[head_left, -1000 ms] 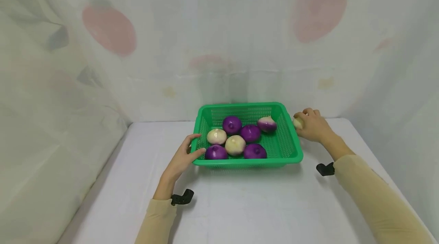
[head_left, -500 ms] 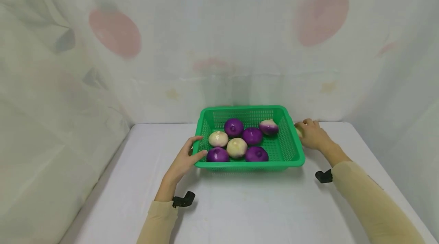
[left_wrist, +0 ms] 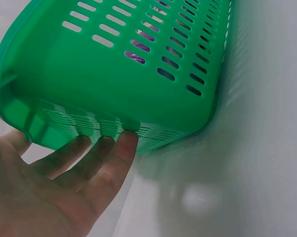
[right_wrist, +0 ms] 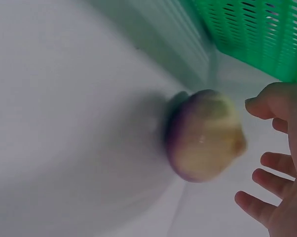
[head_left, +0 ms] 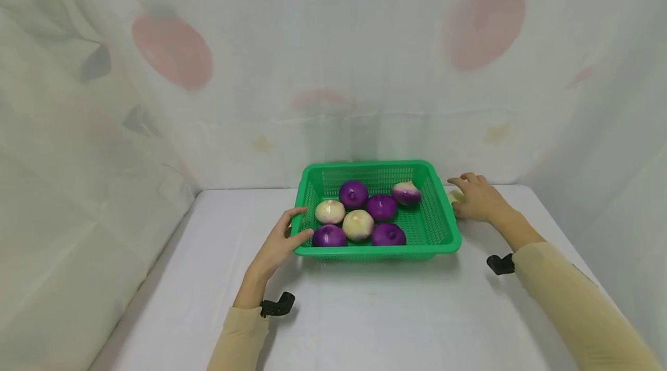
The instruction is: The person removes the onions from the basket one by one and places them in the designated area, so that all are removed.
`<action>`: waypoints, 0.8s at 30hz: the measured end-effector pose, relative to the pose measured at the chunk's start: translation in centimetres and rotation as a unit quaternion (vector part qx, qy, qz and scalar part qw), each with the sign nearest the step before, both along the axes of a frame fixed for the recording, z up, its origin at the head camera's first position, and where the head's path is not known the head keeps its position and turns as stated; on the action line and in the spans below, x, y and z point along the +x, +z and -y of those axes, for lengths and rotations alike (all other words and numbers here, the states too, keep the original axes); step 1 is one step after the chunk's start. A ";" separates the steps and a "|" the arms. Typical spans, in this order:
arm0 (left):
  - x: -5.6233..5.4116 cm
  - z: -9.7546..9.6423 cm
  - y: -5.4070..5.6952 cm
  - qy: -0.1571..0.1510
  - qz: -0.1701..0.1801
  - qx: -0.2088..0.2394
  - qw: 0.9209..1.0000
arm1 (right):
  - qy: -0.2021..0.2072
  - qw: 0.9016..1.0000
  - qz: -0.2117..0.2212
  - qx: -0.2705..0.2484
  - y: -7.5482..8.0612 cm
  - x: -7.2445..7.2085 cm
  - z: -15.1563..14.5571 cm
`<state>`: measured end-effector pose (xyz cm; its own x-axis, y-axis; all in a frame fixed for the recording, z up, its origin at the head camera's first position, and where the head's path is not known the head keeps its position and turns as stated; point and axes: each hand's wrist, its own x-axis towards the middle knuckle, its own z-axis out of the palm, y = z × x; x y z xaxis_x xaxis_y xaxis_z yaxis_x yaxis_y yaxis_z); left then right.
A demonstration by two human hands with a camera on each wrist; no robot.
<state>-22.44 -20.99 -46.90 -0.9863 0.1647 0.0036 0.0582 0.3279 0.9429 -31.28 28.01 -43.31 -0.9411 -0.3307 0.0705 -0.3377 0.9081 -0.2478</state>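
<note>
A green plastic basket (head_left: 376, 249) stands on the table with several purple-and-white turnips in it, some purple side up and some cream side up. At the basket's left end, my left hand (head_left: 276, 241) holds the rim, thumb near the front corner. In the left wrist view its fingers (left_wrist: 114, 170) lie against the slotted wall. Beyond the basket's right side, my right hand (head_left: 479, 200) has its fingers spread beside a cream-and-purple turnip (right_wrist: 205, 138). That turnip shows apart from the fingertips in the right wrist view, and is mostly hidden by the hand in the head view.
A white-covered table (head_left: 365, 313) bears the basket near its back edge. Right behind hangs a pale curtain (head_left: 333, 58) with faded fruit prints, and more cloth closes off the left and right sides. Each wrist wears a small black camera mount (head_left: 278, 304).
My right hand has loosened from the turnip, its fingers spreading and the hand drawing slightly back to the right. The left hand keeps its place on the basket; the head view has shifted slightly.
</note>
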 end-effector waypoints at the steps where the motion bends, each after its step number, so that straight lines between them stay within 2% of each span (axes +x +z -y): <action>1: 0.0 0.0 0.0 -0.002 0.000 0.000 1.000 | 0.002 1.000 -0.003 -0.002 0.5 0.1 0.0; 14: -0.1 -0.1 0.4 -0.007 0.007 0.005 1.000 | 0.020 0.999 -0.048 -0.004 5.4 1.8 0.9; 16: 0.1 -0.3 0.9 -0.005 0.013 0.003 1.000 | 0.023 0.998 -0.055 -0.010 5.9 2.0 1.2; 21: 1.3 -0.9 3.0 -0.005 0.021 0.002 1.000 | 0.039 0.996 -0.073 -0.024 6.9 2.8 2.2; 24: 1.6 -1.2 3.5 -0.009 0.016 -0.003 1.000 | 0.047 0.996 -0.075 -0.033 7.3 3.1 2.9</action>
